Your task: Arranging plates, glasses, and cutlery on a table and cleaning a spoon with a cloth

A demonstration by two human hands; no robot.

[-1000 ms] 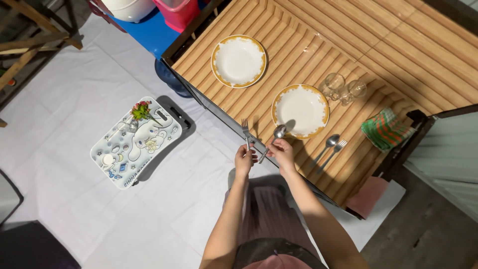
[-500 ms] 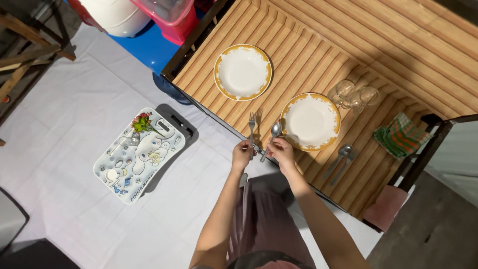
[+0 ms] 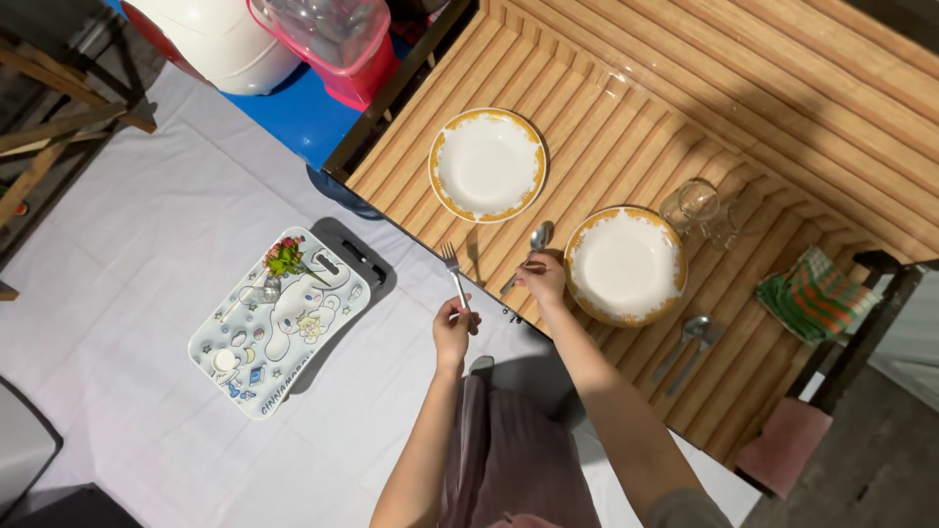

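My left hand [image 3: 452,323] grips a metal fork [image 3: 454,273] by its handle, tines pointing away from me, just off the near edge of the slatted wooden table [image 3: 626,117]. My right hand [image 3: 543,279] holds a metal spoon [image 3: 528,250] over the table edge, its bowl raised between the two plates. A white plate with a yellow rim [image 3: 627,265] lies just right of that hand. A second matching plate [image 3: 487,163] sits farther away on the table.
Another spoon and fork [image 3: 688,340] lie right of the near plate. Clear glasses [image 3: 696,207] stand beyond it, and a green striped cloth [image 3: 810,294] lies at the right edge. A cartoon-printed tray [image 3: 279,318] with a small flower sits on the white sheet to my left.
My hands have separated: the left holds the fork out to the left, the right has lifted the spoon toward the near plate. The camera view has moved closer.
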